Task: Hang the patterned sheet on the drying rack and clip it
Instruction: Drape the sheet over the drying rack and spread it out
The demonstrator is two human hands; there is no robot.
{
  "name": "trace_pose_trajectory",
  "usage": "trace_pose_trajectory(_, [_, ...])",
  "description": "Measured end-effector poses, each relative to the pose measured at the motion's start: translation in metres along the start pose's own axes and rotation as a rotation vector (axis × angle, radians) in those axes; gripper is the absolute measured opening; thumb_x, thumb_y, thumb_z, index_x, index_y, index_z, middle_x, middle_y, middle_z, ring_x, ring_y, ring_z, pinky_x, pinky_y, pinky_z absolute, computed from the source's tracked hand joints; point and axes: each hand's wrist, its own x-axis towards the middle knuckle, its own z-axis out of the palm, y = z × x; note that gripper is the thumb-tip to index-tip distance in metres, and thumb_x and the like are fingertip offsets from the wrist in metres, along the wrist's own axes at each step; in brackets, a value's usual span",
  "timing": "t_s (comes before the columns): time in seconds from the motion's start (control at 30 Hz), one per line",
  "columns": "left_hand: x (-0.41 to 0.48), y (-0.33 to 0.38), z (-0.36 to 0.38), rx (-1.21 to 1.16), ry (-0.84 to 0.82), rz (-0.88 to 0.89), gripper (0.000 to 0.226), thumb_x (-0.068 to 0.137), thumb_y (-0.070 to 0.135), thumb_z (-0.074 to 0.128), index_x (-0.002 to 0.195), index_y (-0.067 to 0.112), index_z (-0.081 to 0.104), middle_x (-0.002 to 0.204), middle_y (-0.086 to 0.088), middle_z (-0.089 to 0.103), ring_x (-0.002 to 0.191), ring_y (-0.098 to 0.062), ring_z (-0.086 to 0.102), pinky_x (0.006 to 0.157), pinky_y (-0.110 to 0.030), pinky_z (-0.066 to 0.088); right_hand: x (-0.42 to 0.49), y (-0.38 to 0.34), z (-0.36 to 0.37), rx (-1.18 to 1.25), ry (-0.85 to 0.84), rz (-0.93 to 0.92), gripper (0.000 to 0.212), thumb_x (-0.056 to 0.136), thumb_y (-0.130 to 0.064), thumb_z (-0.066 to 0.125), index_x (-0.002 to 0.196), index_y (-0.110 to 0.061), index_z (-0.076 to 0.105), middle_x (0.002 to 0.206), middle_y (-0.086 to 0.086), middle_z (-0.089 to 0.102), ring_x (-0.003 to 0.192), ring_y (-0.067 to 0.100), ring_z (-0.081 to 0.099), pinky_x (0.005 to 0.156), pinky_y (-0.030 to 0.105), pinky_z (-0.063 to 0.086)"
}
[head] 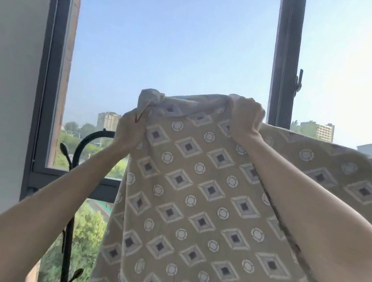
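Observation:
A tan patterned sheet [198, 202] with grey diamonds and white circles hangs in front of the window, lifted high. My left hand [131, 130] grips its bunched top corner at the left. My right hand [246, 118] grips the top edge further right, fingers curled over the fabric. More of the sheet stretches off to the right at about the same height. No clips are in view. Whatever the sheet hangs over on the right is hidden by the fabric.
A black metal stand [71, 220] with a curved top and bud-shaped hooks rises at the lower left of the sheet. Behind it is a dark-framed window [286, 59] with a handle [298, 81]. A white wall [6, 67] fills the left side.

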Motion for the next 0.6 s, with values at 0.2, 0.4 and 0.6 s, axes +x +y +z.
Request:
trace_pose_trajectory(0.2, [0.056, -0.026, -0.006, 0.262, -0.035, -0.023, 0.049, 0.098, 0.048, 0.031, 0.079, 0.007, 0.049, 0.069, -0.008, 0.053, 0.069, -0.027, 0.054, 0.055, -0.032, 0.033, 0.038, -0.036, 0.039, 0.136, -0.042, 0.131, 0.032, 0.090, 0.005, 0.040, 0.097, -0.009, 0.068, 0.093, 0.012, 0.069, 0.084, 0.027, 0.062, 0.065, 0.034, 0.047])
trace_pose_trajectory(0.4, [0.063, -0.082, 0.010, 0.506, -0.209, -0.091, 0.054, 0.099, 0.046, 0.021, 0.093, 0.006, 0.056, 0.059, -0.005, 0.048, 0.049, -0.017, 0.046, 0.050, -0.029, 0.043, 0.000, -0.038, 0.113, 0.231, -0.367, 0.165, 0.025, 0.095, -0.004, 0.046, 0.072, -0.008, 0.054, 0.064, 0.003, 0.049, 0.072, 0.022, 0.054, 0.065, 0.027, 0.047])
trace_pose_trajectory(0.6, [0.066, -0.082, 0.026, 0.617, -0.187, -0.083, 0.025, 0.099, 0.022, 0.042, 0.110, 0.008, 0.060, 0.059, -0.001, 0.048, 0.048, -0.013, 0.043, 0.042, -0.023, 0.033, 0.000, -0.026, 0.124, 0.317, -0.574, 0.121, 0.016, 0.091, 0.001, 0.053, 0.104, -0.006, 0.060, 0.095, 0.006, 0.061, 0.086, 0.020, 0.061, 0.076, 0.027, 0.053])
